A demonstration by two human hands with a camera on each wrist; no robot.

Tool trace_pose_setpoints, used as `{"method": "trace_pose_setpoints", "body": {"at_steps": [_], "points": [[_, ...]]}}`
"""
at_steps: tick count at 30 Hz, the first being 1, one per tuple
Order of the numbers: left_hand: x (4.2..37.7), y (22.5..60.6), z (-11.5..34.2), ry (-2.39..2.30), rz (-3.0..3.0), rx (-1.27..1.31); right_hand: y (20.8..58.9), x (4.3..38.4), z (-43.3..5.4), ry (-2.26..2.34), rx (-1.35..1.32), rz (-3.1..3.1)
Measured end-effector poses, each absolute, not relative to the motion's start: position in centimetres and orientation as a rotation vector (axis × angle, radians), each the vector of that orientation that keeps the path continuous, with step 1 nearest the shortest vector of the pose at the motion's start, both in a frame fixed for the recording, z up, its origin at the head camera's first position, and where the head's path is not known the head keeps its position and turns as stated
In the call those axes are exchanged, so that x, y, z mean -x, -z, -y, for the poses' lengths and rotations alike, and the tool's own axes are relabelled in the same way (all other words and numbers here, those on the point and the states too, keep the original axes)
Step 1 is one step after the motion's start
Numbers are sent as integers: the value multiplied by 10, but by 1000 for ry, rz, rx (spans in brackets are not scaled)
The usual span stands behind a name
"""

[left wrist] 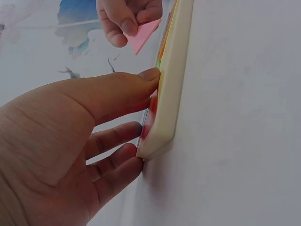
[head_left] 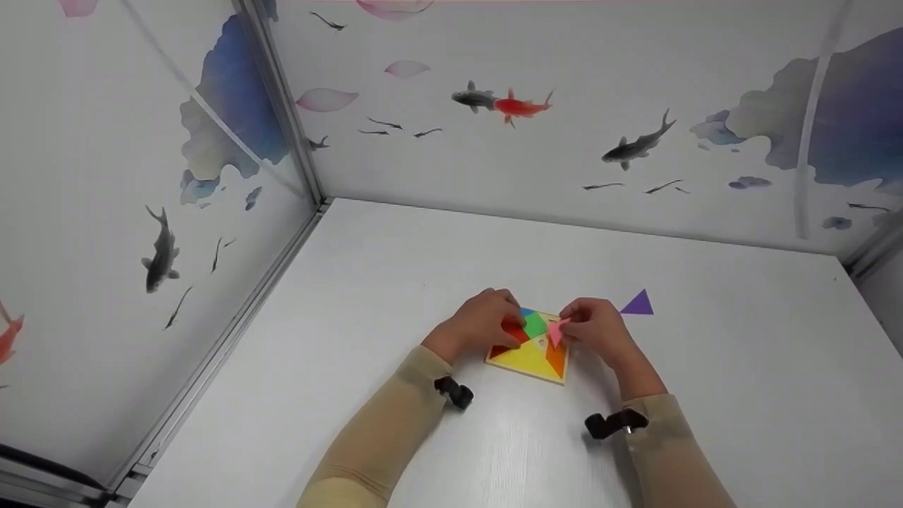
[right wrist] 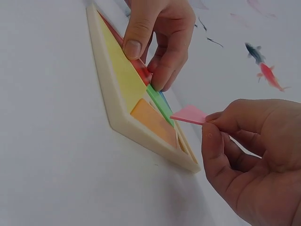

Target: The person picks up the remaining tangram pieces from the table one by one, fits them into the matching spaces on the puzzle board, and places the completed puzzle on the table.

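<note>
A cream square tangram tray [right wrist: 155,146] lies on the table with coloured pieces in it. These include a yellow triangle [head_left: 529,358], an orange piece [right wrist: 153,121], a green square [head_left: 535,325] and red pieces [head_left: 518,330]; a strip of blue shows behind. My left hand [head_left: 483,321] rests on the tray's left side, thumb and fingertips touching the red and green area. Between thumb and fingertip, my right hand [head_left: 603,331] pinches a pink triangle [right wrist: 190,115] by one corner, tilted above the tray's right side. Bare tray floor shows under the pink triangle.
A purple triangle [head_left: 640,303] lies on the white table [head_left: 494,444] beyond my right hand. White panels [head_left: 564,42] printed with fish and petals stand behind and to the left. A black wrist camera [head_left: 455,392] sits on each sleeve.
</note>
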State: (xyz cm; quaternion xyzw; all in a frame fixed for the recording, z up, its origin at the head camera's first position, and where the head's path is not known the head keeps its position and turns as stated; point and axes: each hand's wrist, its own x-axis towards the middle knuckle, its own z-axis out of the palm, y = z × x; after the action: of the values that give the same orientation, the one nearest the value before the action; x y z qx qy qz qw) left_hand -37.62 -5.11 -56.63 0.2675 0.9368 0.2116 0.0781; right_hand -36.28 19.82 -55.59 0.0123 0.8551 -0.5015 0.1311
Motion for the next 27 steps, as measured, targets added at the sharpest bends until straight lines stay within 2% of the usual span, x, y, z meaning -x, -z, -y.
{"method": "trace_pose_setpoints", "body": {"at_steps": [27], "points": [[379,564,51,-622,-2798,-838,560,358,-179,1376,94,-2545]]}}
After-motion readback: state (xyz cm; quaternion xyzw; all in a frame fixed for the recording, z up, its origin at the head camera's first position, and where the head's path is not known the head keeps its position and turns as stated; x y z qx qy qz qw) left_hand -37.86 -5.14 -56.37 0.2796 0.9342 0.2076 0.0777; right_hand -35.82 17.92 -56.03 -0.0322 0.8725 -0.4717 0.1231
